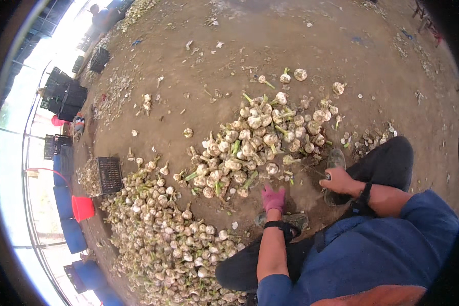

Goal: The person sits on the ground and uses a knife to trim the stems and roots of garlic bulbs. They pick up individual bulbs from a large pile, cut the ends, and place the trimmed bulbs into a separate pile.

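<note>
My left hand [274, 198], in a pink glove, hovers just short of the near edge of a loose heap of garlic bulbs [247, 148]. Its fingers look apart and nothing shows in them. To the right, my bare right hand [340, 182] is closed round a small knife [327, 177]; only the dark handle end and a thin part pointing left show. Many bulbs in the heap have dirty white skins, some with green stem stubs. Cut stem pieces [289, 176] lie between the heap and my hands.
A much larger garlic pile [163, 239] spreads at my left. Beyond it stand a black crate [109, 175], a red bucket [82, 208] and blue containers [74, 235]. Black crates [69, 97] are stacked farther off. My shoes [335, 159] flank the near ground; peelings litter the dirt floor.
</note>
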Demonstrator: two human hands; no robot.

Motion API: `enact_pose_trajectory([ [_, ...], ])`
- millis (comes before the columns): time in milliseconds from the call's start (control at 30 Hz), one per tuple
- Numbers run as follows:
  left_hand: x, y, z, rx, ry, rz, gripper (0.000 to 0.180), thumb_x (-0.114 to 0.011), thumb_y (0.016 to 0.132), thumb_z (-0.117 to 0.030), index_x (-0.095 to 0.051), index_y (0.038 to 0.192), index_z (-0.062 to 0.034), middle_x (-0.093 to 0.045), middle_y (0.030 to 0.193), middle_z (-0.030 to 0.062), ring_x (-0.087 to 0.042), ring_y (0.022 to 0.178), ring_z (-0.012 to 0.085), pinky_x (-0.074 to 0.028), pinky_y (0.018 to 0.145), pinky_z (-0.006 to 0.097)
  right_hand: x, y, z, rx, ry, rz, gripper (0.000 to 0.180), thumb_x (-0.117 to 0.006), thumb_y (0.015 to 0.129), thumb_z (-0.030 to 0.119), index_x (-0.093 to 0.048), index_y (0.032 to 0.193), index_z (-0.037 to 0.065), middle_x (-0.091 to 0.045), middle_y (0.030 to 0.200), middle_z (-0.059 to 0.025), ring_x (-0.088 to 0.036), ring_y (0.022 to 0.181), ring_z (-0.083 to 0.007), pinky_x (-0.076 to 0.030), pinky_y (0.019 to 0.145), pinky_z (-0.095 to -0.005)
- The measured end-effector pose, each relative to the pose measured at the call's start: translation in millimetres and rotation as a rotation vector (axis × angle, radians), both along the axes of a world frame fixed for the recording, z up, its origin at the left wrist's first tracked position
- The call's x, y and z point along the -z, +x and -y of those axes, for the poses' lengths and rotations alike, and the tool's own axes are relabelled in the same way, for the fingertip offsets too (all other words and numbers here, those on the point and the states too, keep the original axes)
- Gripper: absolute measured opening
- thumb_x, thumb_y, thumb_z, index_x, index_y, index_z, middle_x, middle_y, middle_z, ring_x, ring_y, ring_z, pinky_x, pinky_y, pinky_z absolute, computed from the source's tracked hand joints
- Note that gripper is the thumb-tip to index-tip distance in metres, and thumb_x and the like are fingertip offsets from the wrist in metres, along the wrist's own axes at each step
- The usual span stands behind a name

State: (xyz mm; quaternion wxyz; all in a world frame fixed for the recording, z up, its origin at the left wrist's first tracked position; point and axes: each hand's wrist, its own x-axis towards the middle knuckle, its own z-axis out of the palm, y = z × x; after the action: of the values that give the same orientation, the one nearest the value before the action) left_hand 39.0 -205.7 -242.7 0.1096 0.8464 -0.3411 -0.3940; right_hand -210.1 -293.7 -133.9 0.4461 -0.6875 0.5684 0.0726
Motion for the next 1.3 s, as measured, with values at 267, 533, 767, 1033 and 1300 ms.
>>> enact_pose_trajectory([
  [267, 44, 1, 68, -0.068, 0.04, 0.089, 0.087, -0.073, 0.072, -0.043, -0.037, 0.141, -0.0057, -0.036, 0.144, 0.0243, -0.041, 0.129, 0.0385, -0.039, 0.103, 0.043, -1, 3, 1, -0.017, 0.085, 0.02, 0.045, -0.066, 0.077, 0.041, -0.058, 0.081, -0.004, -0.059, 0.073, -0.024, -0.057, 0.071, -0.0423, -0.044, 0.063, -0.0473],
  [533, 43, 22, 58, -0.36, -0.223, -0.579, 0.066, -0.076, 0.071, -0.034, -0.053, 0.124, -0.0005, -0.062, 0.112, 0.0161, -0.062, 0.098, 0.0265, -0.05, 0.085, 0.036, 0, -3, 2, 0.002, -0.026, 0.074, 0.042, -0.066, 0.077, 0.04, -0.06, 0.084, -0.002, -0.061, 0.077, -0.0246, -0.06, 0.077, -0.0435, -0.047, 0.067, -0.0479],
  [767, -62, -8, 12, -0.45, -0.443, -1.269, 0.032, -0.057, 0.09, -0.028, -0.057, 0.112, -0.0039, -0.063, 0.104, 0.0072, -0.06, 0.087, 0.0171, -0.049, 0.071, 0.03, -63, 10, -1, -0.158, -0.276, 0.317, 0.031, -0.068, 0.076, 0.032, -0.059, 0.083, 0.003, -0.06, 0.078, -0.0211, -0.06, 0.076, -0.0414, -0.048, 0.066, -0.0469],
  [1033, -149, -18, -56, 0.462, -0.683, -0.343, 0.027, -0.062, 0.085, -0.012, -0.062, 0.11, -0.0001, -0.069, 0.1, 0.0111, -0.067, 0.087, 0.0223, -0.054, 0.075, 0.033, -109, 10, -42, -0.454, -0.473, 0.442, 0.033, -0.068, 0.077, 0.033, -0.057, 0.089, 0.004, -0.059, 0.082, -0.0161, -0.061, 0.078, -0.0383, -0.049, 0.067, -0.0459],
  [1300, -161, -29, -112, 0.172, -0.778, -0.547, 0.041, -0.07, 0.081, -0.015, -0.059, 0.117, -0.0018, -0.068, 0.103, 0.0117, -0.067, 0.091, 0.0221, -0.054, 0.078, 0.033, -143, 8, -75, -0.66, -0.506, 0.447, 0.033, -0.068, 0.077, 0.03, -0.057, 0.092, 0.004, -0.061, 0.087, -0.015, -0.063, 0.083, -0.0357, -0.05, 0.072, -0.0459],
])
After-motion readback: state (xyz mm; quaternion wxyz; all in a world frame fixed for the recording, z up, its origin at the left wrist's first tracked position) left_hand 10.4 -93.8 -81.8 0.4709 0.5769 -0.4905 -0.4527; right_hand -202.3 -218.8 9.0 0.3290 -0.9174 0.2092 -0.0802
